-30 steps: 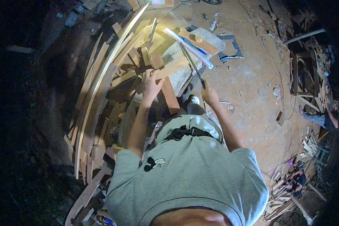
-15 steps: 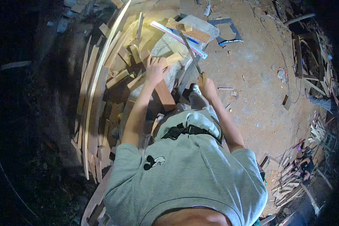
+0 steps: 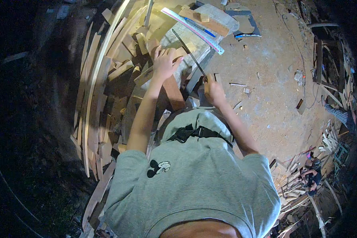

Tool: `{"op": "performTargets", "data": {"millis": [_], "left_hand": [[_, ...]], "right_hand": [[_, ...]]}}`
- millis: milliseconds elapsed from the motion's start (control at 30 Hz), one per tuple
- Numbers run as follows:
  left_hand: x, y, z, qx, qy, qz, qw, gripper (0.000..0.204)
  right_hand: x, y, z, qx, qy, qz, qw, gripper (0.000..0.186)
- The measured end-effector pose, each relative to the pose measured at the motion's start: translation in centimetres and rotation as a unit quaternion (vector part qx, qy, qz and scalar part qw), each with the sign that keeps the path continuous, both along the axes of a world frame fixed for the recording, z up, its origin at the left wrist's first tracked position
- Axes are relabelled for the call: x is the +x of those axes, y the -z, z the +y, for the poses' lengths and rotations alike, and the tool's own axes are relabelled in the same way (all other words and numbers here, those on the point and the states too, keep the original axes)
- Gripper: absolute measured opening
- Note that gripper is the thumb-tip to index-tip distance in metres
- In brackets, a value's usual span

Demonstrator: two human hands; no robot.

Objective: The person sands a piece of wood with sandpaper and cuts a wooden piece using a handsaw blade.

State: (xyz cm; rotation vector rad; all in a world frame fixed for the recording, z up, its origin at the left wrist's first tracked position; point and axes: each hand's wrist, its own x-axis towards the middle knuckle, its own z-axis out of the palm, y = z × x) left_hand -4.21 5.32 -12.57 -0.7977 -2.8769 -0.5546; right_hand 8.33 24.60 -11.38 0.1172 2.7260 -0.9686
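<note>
My left hand [image 3: 164, 61] grips a short pale wood piece [image 3: 143, 76] lying slanted across a reddish board [image 3: 172, 93]. My right hand [image 3: 214, 90] is closed on the handle of a long, thin, dark-bladed hand tool [image 3: 188, 51]; its blade crosses the wood just right of my left hand, though contact is unclear. Behind are a worn pale slab [image 3: 202, 37], a long white ruler [image 3: 190, 29], a blue pen [image 3: 200, 27] and a wooden strip [image 3: 218, 25] with a small block [image 3: 204, 18] on it.
Long boards [image 3: 93, 95] and offcuts line the left. On the dirt floor [image 3: 265, 103] lie a dark sheet [image 3: 250, 27], cables and scraps. A wooden frame [image 3: 318, 59] stands at right. Other people [image 3: 311, 176] are at lower right among wood sticks.
My left hand and the pale piece have shifted right and upward. The tool's blade has swung left toward that piece, with my right hand moving slightly left. The whole view has shifted.
</note>
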Motion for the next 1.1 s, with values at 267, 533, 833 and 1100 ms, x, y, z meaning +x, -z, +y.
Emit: {"op": "performTargets", "data": {"millis": [267, 533, 833, 1100], "left_hand": [[-0.2, -0.4, -0.1, -0.010, -0.010, -0.023, 1.000, 0.039], [-0.2, -0.3, -0.2, 0.020, -0.004, -0.021, 1.000, 0.032], [-0.1, 0.4, -0.3, 0.045, -0.005, 0.014, 0.999, 0.030], [-0.1, 0.2, -0.4, 0.018, -0.005, -0.015, 1.000, 0.031]], "right_hand": [[0.4, 0.1, -0.1, -0.014, 0.004, -0.027, 1.000, 0.022], [0.3, 0.3, -0.5, 0.003, 0.005, -0.020, 1.000, 0.018], [0.6, -0.3, -0.6, 0.012, 0.005, -0.038, 0.999, 0.019], [0.0, -0.2, -1.0, 0.016, 0.010, -0.042, 0.999, 0.021]]}}
